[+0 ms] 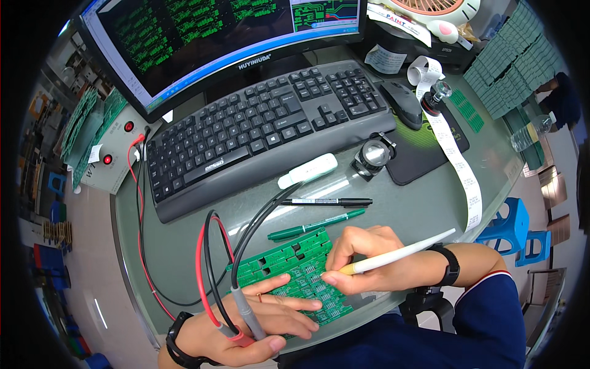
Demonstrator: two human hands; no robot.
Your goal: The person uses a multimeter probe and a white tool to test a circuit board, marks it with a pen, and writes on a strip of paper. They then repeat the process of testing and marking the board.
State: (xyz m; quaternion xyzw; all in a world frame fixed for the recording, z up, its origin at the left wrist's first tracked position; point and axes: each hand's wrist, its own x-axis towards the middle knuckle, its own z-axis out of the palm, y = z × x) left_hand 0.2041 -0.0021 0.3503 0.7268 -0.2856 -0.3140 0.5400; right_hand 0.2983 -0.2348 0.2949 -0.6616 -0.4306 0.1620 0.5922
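Observation:
A green circuit board panel (310, 264) with small cut-outs and rows of pads lies near the table's front edge. My left hand (264, 320) rests on its lower left part, fingers stretched across it. Tucked between that hand's thumb and fingers are a red test probe (239, 337) and a grey one (247, 312), their cables arching up; their tips are hidden. Pinched in my right hand (375, 258) is a slim white pen-shaped tool (405, 251) with a yellowish grip. Its point is at the board's right half; whether it touches I cannot tell.
Behind the board lie a green pen (316, 224), a black marker (329, 202), a white capped stick (308, 170) and a loupe (373, 154). Farther back are a keyboard (258, 147), mouse (402, 104) and monitor (227, 49). A paper strip (455, 160) trails at right; a tester box (114, 147) stands left.

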